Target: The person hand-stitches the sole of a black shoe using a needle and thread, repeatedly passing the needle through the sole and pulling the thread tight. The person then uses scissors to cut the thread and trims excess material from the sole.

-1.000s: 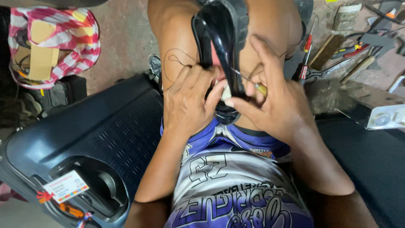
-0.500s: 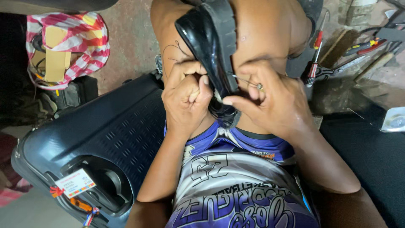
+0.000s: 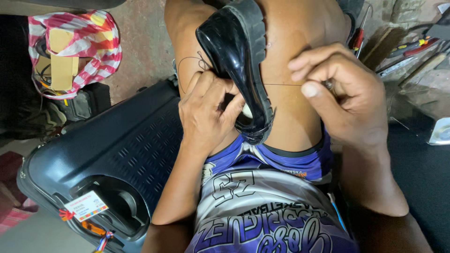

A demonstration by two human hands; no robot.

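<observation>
I see the black glossy shoe (image 3: 241,61) held sole-side toward the right, wedged between my bare knees, its toe end pointing down toward my lap. My left hand (image 3: 208,115) grips it from the left side; the fingers (image 3: 201,86) are curled and pressed against the shoe's upper, and the thumb tucks in under the sole edge near the toe. A thin dark thread (image 3: 281,85) runs straight out from the edge of the sole to my right hand (image 3: 342,98), which sits just to the right of the shoe, apart from it. That hand's fingers are bunched together, thumb against the fingertips, pinching the thread and a small metal tool (image 3: 329,84) whose tip just shows between them; I cannot tell what kind of tool it is. A loop of the same thread lies across my left thigh, above the left hand.

To the left of my legs lies a black hard-shell suitcase (image 3: 93,159) with a paper tag (image 3: 86,205) tied to its handle. Beyond it sits a red-and-white striped bag (image 3: 93,28). At the upper right, a red-handled screwdriver (image 3: 358,37) and other tools rest on the floor.
</observation>
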